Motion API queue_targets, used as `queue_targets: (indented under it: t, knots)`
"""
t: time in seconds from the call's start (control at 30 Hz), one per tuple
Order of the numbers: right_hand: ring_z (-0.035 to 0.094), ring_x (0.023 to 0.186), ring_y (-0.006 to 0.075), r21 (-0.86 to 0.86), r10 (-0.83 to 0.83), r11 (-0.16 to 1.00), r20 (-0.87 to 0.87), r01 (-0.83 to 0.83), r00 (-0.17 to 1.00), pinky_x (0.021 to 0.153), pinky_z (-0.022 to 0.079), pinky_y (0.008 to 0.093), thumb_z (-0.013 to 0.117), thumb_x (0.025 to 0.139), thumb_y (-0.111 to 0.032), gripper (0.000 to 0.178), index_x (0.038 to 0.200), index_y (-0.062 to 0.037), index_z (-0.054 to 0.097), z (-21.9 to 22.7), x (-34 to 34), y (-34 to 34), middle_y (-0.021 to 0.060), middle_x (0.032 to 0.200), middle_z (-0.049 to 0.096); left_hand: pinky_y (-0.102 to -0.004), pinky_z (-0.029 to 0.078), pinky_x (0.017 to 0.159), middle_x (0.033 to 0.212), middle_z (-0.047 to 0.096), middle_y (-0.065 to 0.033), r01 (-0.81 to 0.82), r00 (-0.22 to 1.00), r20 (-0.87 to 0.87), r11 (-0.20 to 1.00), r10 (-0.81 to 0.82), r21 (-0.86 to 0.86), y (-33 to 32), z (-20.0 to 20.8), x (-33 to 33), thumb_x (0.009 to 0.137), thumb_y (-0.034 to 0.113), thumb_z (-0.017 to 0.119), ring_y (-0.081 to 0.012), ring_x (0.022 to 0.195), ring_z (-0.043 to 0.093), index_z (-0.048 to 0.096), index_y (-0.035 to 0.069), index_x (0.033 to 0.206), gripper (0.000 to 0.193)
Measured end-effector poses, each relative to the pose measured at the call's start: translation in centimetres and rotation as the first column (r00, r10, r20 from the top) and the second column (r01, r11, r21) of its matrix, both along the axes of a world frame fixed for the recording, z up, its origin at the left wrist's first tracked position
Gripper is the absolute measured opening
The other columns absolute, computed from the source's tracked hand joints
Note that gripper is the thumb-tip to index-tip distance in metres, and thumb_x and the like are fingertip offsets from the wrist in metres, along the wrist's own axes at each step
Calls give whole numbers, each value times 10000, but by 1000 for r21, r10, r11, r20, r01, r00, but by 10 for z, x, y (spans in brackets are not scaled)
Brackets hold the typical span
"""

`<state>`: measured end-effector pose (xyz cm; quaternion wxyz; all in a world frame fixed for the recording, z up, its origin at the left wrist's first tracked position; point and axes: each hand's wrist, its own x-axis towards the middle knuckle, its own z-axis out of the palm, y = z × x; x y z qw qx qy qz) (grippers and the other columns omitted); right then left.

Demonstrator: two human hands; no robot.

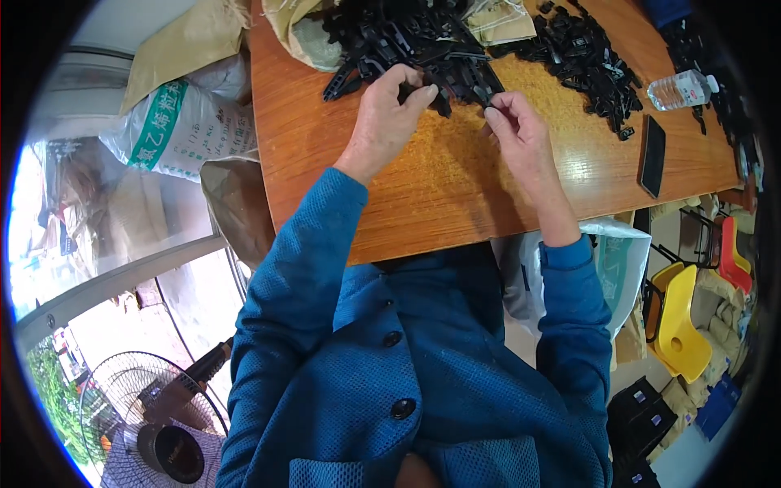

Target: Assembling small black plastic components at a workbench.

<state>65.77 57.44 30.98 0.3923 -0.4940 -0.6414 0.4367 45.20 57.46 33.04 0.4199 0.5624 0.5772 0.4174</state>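
Observation:
A large heap of black plastic parts (pixel 399 41) covers the far middle of the wooden table (pixel 390 211). At the heap's near edge, my left hand (pixel 386 118) is closed, thumb and forefinger pinched on a small black plastic part (pixel 442 103). To its right, my right hand (pixel 525 138) is also closed, with a dark piece at its thumb and fingertips; the fingers hide most of it. Other black parts lie right behind both hands, so I cannot tell where the held pieces end.
A second pile of black parts (pixel 582 61) lies to the right, near a clear plastic bottle (pixel 682 89) and a flat black phone-like slab (pixel 652 156). White sacks (pixel 195 130) stand left. A fan (pixel 154 415) is at lower left, a yellow chair (pixel 679 325) at right.

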Motion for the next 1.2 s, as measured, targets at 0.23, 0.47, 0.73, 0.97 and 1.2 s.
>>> queue_targets:
  t: [0.23, 0.47, 0.73, 0.97, 1.2]
  knots:
    - [593, 707, 108, -164, 36, 978, -468, -127, 883, 631, 471, 226, 512, 961, -127, 261, 1191, -5, 532, 24, -66, -64, 74, 890, 649, -214, 427, 517, 772, 578, -33, -68, 954, 292, 998, 69, -12, -62, 12, -15, 895, 122, 605, -66, 615, 500, 524, 15, 959, 149]
    - [580, 684, 90, -131, 25, 988, -371, -79, 928, 620, 472, 217, 511, 962, -101, 220, 1138, 16, 573, 27, -109, -103, 58, 859, 646, -205, 404, 462, 820, 592, -30, -114, 984, 162, 961, 74, 250, -114, 8, -52, 900, 121, 601, -46, 540, 474, 515, 31, 1006, 163]
    - [567, 637, 76, -19, 109, 993, -256, -118, 960, 575, 467, 203, 508, 964, -94, 195, 1118, -7, 589, 16, -149, -132, 29, 837, 634, -264, 501, 685, 823, 648, -70, -363, 902, 275, 929, 333, 69, -152, 5, -66, 847, 155, 681, -110, 764, 600, 616, -16, 1013, 246]
    - [559, 647, 66, 0, 169, 985, -191, -172, 967, 582, 471, 199, 513, 960, -86, 191, 1124, -17, 582, 22, -159, -143, 16, 819, 619, -229, 481, 677, 848, 648, -31, -403, 828, 447, 913, 339, 55, -167, -2, -75, 841, 114, 671, -85, 758, 582, 626, -10, 1043, 241]
    - [564, 886, 106, 126, 255, 958, 24, -256, 967, 712, 469, 239, 633, 898, -166, 325, 1182, -32, 551, 21, -162, -139, 54, 980, 577, -178, 446, 555, 894, 650, -4, -341, 876, 384, 938, 292, 64, -195, 15, -101, 859, 102, 621, -45, 753, 564, 620, 32, 1085, 237]
